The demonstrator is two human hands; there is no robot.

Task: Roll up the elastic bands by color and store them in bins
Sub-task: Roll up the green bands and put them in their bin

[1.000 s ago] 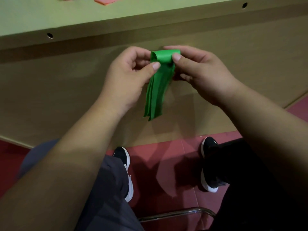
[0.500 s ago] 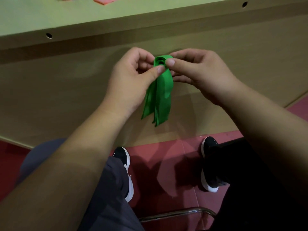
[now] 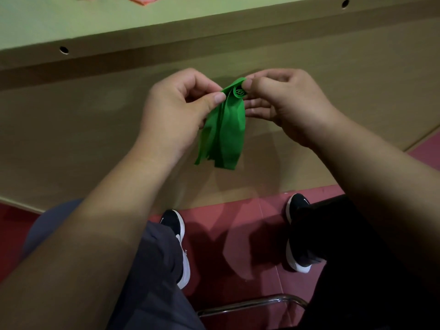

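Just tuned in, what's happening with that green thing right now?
A seated person is rolling up a green elastic band, held in the air in front of the table. The right hand pinches the small coil at its top end, and the left hand pinches the band just beside it. Most of the band hangs loose beneath, so the roll is only begun. No bin is in view.

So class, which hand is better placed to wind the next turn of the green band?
Likely the right hand: its fingertips pinch the rolled coil of the green band, while the left hand only steadies the hanging tail.
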